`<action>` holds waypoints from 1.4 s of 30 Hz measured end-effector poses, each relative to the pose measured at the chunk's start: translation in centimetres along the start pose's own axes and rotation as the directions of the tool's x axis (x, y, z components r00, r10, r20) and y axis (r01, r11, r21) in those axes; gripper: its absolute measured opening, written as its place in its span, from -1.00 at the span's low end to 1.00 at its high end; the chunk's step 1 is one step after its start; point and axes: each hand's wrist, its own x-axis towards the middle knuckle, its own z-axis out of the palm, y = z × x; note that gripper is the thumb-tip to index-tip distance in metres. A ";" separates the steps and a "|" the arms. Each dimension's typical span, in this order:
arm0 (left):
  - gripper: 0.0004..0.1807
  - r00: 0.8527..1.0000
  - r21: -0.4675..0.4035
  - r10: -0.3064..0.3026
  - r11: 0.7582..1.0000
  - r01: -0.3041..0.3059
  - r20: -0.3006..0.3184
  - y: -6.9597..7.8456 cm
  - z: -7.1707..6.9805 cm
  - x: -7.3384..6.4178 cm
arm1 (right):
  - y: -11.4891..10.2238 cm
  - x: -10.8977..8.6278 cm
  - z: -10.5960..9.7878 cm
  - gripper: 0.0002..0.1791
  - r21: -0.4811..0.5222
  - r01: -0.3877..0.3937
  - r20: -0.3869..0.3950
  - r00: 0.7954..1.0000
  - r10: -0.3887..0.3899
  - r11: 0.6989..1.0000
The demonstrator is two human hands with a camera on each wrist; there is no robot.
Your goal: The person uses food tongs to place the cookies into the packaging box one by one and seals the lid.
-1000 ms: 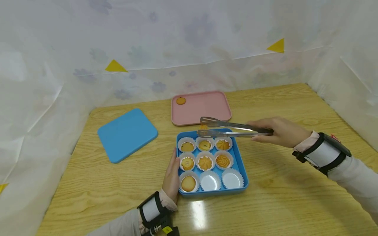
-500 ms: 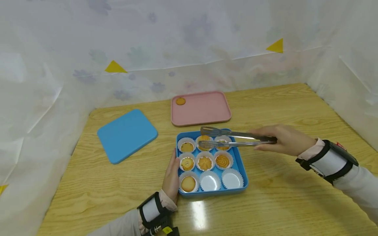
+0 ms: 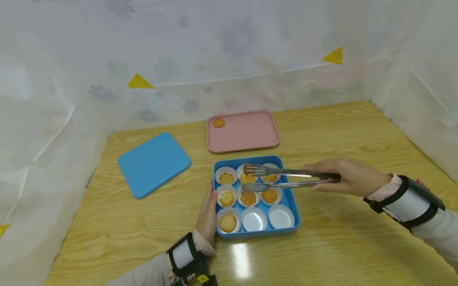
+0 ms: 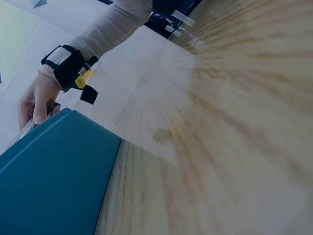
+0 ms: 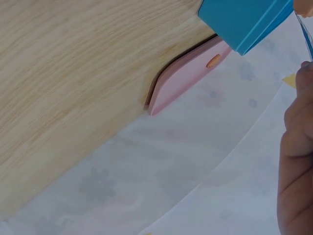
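My right hand (image 3: 352, 176) grips metal tongs (image 3: 291, 172) by their dark end, low over the blue box (image 3: 295, 210). Between the tongs' tips is a golden cookie (image 3: 248, 178), above the middle paper cups. Along the box's left wall lies my left hand (image 3: 207, 217), fingers straight against the side and thumb near the rim. Cookies sit in several cups, among them a round cookie (image 3: 228, 223) at front left. Two front cups, a middle paper cup (image 3: 254, 219) and a right paper cup (image 3: 282, 217), hold nothing. The left wrist view shows the box's outer wall (image 4: 54, 181).
Behind the box lies a pink tray (image 3: 250, 131) with one cookie (image 3: 219, 122) at its far left corner. A flat blue lid (image 3: 154, 165) rests at left on the wooden table (image 3: 343, 246). White sheeting (image 3: 229, 47) encloses the back and sides.
My right hand has brought the tongs, with the cookie at their tips, from the box's back rim forward and slightly down over the cups. My left hand and the box stay put.
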 end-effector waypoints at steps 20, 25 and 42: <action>-0.42 1.000 0.000 0.007 1.000 -0.007 -0.001 -0.1 -0.1 0.1 | -1.8 -2.2 0.8 -0.49 -0.051 0.037 0.051 0.998 -0.034 0.998; -0.42 1.000 -0.001 0.011 1.000 -0.011 0.000 0.0 -0.1 0.2 | -2.3 -2.3 1.0 -0.49 -0.064 0.063 0.051 0.997 -0.060 0.996; -0.42 1.000 -0.006 0.020 1.000 -0.020 -0.004 0.0 0.0 0.1 | -2.6 -1.8 1.8 -0.52 -0.140 0.072 0.091 0.994 -0.060 0.988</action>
